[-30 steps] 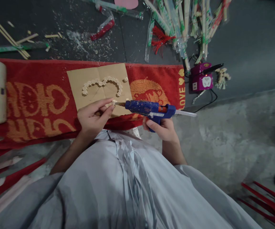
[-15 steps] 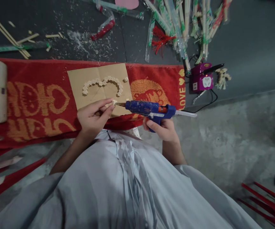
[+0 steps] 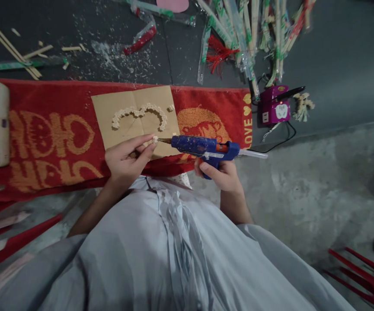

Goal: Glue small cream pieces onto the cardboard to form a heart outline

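Observation:
Between thumb and forefinger, my left hand (image 3: 130, 157) pinches a small cluster of pale wooden pieces (image 3: 155, 139). My right hand (image 3: 219, 175) is wrapped round the handle of a blue glue gun (image 3: 195, 146), which points left with a clear glue stick (image 3: 254, 153) jutting from its back. The nozzle tip is at the cluster. Behind the hands, a brown paper sheet (image 3: 109, 103) with a fold down its middle lies on a red towel (image 3: 50, 97). On the sheet, pale wooden bits form a double-arched curve (image 3: 139, 113), and a small loose clump (image 3: 170, 108) sits to its right.
A phone (image 3: 4, 125) lies on the towel's left end. A purple box (image 3: 274, 106) with a cable stands at right. Beyond are wrapped chopsticks (image 3: 228, 30), a red tassel (image 3: 219, 52), loose sticks (image 3: 5, 41) and scattered shavings. Red stool legs (image 3: 362, 276) show at lower right.
Almost nothing differs. The glue gun has shifted very slightly to the right, its nozzle still at the wooden cluster in my left hand.

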Tool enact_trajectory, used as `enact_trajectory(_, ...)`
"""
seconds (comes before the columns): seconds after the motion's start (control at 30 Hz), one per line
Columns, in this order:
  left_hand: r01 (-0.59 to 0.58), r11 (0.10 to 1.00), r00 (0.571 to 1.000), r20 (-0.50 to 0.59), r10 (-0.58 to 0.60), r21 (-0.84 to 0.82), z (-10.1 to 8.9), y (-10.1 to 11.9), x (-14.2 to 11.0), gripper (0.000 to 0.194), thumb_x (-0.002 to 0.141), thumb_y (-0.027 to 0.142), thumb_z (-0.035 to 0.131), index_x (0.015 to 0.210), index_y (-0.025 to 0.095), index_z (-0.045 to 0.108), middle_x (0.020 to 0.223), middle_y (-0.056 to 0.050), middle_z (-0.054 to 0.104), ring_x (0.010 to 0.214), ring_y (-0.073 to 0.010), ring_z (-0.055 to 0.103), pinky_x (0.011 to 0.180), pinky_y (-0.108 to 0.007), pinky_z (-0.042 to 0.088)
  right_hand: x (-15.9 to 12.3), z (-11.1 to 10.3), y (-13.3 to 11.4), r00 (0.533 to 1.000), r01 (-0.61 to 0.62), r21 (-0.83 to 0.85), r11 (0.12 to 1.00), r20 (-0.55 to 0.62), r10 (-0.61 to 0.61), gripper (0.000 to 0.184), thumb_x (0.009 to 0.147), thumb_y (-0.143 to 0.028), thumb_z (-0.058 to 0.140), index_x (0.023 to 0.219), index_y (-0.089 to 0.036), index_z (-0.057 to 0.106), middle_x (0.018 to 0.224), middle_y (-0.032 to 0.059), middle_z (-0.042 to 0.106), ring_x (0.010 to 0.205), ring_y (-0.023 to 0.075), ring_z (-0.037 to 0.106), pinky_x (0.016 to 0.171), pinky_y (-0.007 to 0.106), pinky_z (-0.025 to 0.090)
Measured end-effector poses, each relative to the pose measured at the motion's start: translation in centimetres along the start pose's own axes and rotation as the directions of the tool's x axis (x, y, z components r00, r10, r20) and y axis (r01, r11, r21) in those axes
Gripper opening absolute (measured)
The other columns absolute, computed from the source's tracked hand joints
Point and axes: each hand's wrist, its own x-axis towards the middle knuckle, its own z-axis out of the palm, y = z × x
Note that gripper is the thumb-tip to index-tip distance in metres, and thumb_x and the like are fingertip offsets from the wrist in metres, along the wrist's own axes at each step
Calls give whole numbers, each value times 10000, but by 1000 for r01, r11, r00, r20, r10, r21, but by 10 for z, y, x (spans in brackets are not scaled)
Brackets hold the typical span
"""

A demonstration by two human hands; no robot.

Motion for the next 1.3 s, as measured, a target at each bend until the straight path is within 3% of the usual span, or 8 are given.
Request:
enact_trajectory(0.37, -26, 1000, 1000, 2, 26, 8, 0, 0, 0, 206, 770, 299, 736, 962, 232, 772, 627, 35, 652, 493, -47, 535, 484, -155, 452, -3, -2, 5, 1000, -2, 30, 1000, 5, 1, 403, 849, -566, 611, 672, -203, 607, 566, 5, 566, 572, 141, 535, 534, 273, 451)
enact_trajectory(0.63, 34, 999, 999, -9, -34, 34, 1, 0, 0, 200, 751, 313, 738, 927, 226, 776, 585, 45, 612, 488, -51, 535, 491, -165, 460, -2, 0, -2, 999, 23, 12, 1000, 38, -24, 409, 858, -573, 595, 687, -202, 608, 591, 6, 582, 557, 131, 535, 525, 267, 446)
enact_trajectory(0.97, 43, 999, 999, -14, -43, 8, 3, -1, 0, 175, 753, 306, 740, 900, 213, 762, 555, 54, 566, 469, -50, 495, 485, -174, 441, -6, -13, 12, 996, 82, -10, 997, -36, -82, 306, 848, -496, 644, 774, -200, 663, 636, 4, 627, 558, 136, 566, 529, 278, 457)
enact_trajectory(1.17, 82, 993, 997, -20, -80, 89, 6, -4, 3, 174, 757, 315, 722, 888, 206, 761, 517, 59, 543, 450, -46, 450, 459, -173, 400, 2, -47, 15, 964, 48, -217, 975, -247, -103, 220, 787, -380, 731, 918, -228, 640, 811, 17, 658, 706, 170, 615, 677, 327, 523)
enact_trajectory(1.3, 94, 974, 995, 0, -96, 205, 9, -10, 1, 206, 773, 370, 701, 879, 206, 764, 512, 54, 557, 442, -51, 455, 444, -176, 383, 22, -74, 23, 929, 33, -550, 834, -292, -229, 355, 838, -392, 630, 1146, -227, 574, 989, 71, 663, 898, 230, 628, 855, 428, 518)
